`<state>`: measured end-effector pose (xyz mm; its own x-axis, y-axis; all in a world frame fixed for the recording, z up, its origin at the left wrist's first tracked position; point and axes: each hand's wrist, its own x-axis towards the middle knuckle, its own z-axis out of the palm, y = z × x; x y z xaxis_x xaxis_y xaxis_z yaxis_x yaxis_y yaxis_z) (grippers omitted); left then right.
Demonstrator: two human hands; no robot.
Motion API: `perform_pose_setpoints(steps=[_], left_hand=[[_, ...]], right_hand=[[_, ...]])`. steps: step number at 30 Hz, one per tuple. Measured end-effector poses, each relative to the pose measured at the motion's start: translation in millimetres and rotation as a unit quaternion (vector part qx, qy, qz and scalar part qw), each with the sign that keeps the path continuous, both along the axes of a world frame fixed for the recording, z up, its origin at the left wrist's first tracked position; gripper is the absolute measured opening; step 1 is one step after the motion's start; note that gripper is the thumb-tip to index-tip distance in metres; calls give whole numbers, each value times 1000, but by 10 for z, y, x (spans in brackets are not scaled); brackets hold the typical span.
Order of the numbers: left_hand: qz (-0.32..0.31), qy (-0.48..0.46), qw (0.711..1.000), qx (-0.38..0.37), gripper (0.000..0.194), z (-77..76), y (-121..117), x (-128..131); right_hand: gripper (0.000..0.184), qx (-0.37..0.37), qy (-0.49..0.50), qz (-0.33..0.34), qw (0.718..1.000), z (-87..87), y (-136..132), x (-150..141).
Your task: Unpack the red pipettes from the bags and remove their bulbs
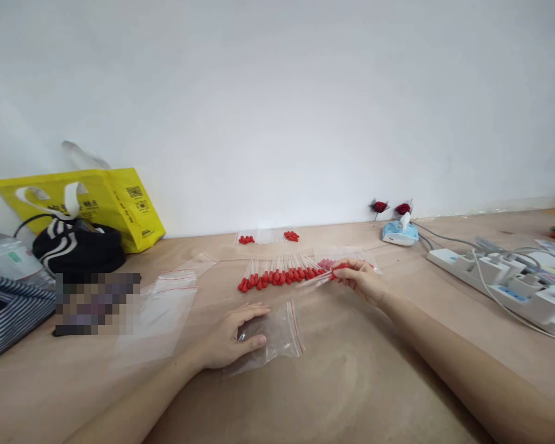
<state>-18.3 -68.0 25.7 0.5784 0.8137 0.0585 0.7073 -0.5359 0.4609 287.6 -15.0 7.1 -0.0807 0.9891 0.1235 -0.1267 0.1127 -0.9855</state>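
My left hand (231, 339) grips a small clear zip bag (277, 336) with a red seal line, thumb and fingers pinching it against the wooden table (351, 382). My right hand (358, 279) is closed on a red-capped clear dropper (321, 279), held at the right end of a row of several red-capped droppers (277, 276) lying on the table. Two small groups of red caps (268, 237) lie farther back near the wall.
A stack of empty clear zip bags (166, 302) lies to the left. A yellow bag (97, 200), black cloth (78, 246) and striped fabric (9, 314) are at far left. A tissue pack (400, 231) and white power strips with cables (504, 280) are at right.
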Motion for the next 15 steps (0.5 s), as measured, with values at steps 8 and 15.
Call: perform_pose_setpoints(steps=[8,15], left_hand=[[-121,6,992,21,37,83,-137,218],[-187,60,980,-22,41,52,-174,301]], right_hand=[[20,149,-112,-254,949,-115,202,-164],[17,288,-363,-240,853,-192,323,-380]])
